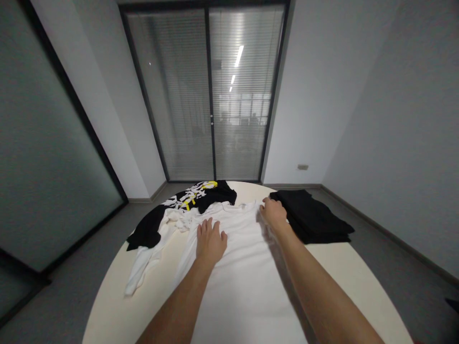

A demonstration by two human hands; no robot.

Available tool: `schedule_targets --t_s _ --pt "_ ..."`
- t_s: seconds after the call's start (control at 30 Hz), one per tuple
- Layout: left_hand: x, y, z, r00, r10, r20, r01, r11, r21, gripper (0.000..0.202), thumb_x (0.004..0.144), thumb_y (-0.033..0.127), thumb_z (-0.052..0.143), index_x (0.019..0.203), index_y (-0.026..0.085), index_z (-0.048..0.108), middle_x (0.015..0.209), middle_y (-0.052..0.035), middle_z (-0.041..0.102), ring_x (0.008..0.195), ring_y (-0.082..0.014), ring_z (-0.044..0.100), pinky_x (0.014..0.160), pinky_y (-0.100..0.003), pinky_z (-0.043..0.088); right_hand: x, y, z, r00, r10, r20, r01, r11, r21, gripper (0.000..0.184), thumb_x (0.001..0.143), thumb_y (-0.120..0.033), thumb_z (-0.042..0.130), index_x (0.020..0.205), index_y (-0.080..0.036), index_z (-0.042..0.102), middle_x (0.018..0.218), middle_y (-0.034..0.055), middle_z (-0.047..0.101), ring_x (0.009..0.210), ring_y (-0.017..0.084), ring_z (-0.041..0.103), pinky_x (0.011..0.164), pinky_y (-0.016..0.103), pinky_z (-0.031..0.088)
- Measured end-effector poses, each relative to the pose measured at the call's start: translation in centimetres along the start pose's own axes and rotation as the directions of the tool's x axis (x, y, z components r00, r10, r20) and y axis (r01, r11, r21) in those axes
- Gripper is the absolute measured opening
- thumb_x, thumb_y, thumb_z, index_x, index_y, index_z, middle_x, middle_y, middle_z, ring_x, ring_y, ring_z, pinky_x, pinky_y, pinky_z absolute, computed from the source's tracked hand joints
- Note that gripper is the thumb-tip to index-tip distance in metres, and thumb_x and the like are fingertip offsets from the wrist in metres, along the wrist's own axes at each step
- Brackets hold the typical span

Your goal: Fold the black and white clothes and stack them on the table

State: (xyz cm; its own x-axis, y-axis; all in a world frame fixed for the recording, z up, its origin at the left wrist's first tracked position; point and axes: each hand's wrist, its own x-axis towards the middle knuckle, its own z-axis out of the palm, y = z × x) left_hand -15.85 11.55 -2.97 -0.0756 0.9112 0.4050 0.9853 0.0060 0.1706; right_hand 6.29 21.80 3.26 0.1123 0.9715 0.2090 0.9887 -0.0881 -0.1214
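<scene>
A white long-sleeved shirt (244, 267) lies spread over the table, its collar at the far end and its body running toward me. One sleeve (143, 267) stretches out to the left, crumpled near the shoulder; the other sleeve is not visible. My left hand (211, 242) rests on the upper chest of the shirt with its fingers spread. At the shirt's right shoulder, my right hand (274, 214) has its fingers curled closed on the fabric edge. The fingertips of that hand are partly hidden.
A black garment with a white and yellow print (193, 197) lies bunched at the table's far left. Folded black clothing (315, 217) sits at the right, close beside my right hand. The pale table (358, 286) has a rounded edge. Glass doors with blinds (211, 95) stand beyond.
</scene>
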Motion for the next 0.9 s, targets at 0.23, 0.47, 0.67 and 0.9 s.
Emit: schedule_targets --t_s 0.23,0.47,0.67,0.9 --pt "0.1 -0.1 0.3 1.0 -0.01 0.012 0.01 1.0 -0.002 0.044 0.093 0.03 0.052 0.133 0.016 0.062 0.147 -0.0146 0.051 0.139 -0.0354 0.042 0.117 -0.053 0.029 1.5 2.0 3.8 1.0 0.008 0.01 -0.008 1.0 0.024 0.041 0.095 -0.029 0.053 0.132 -0.013 0.059 0.122 0.02 0.067 0.117 0.032 0.057 0.088 0.036 0.047" --pt "0.1 0.0 0.2 1.0 0.001 0.023 -0.001 1.0 0.009 0.044 0.093 0.028 0.05 0.133 0.015 0.062 0.146 -0.0156 0.052 0.139 -0.0355 0.042 0.118 -0.053 0.029 2.9 2.6 3.4 0.998 0.021 -0.067 -0.002 0.962 0.273 0.027 0.091 -0.02 0.054 0.11 -0.02 0.072 0.112 0.0121 0.071 0.103 0.023 0.064 0.084 0.026 0.045" --pt "0.2 0.0 0.5 0.999 -0.025 0.042 0.024 1.0 0.016 0.045 0.092 0.031 0.053 0.134 0.017 0.06 0.148 -0.0145 0.051 0.139 -0.0335 0.041 0.118 -0.052 0.027 3.5 3.1 2.8 0.999 -0.012 0.031 -0.004 0.885 0.465 0.03 0.085 -0.018 0.058 0.113 -0.018 0.064 0.095 0.0064 0.073 0.084 0.018 0.067 0.073 0.022 0.045" --pt "4.0 0.2 -1.3 0.992 -0.11 0.062 0.108 0.993 0.042 0.043 0.099 0.038 0.044 0.134 0.016 0.058 0.134 -0.0177 0.058 0.119 -0.0338 0.056 0.103 -0.049 0.041 3.7 3.2 1.0 0.972 -0.15 0.182 0.054 0.892 0.449 0.03 0.086 -0.035 0.064 0.109 -0.018 0.073 0.102 0.009 0.075 0.095 0.021 0.069 0.081 0.025 0.047"
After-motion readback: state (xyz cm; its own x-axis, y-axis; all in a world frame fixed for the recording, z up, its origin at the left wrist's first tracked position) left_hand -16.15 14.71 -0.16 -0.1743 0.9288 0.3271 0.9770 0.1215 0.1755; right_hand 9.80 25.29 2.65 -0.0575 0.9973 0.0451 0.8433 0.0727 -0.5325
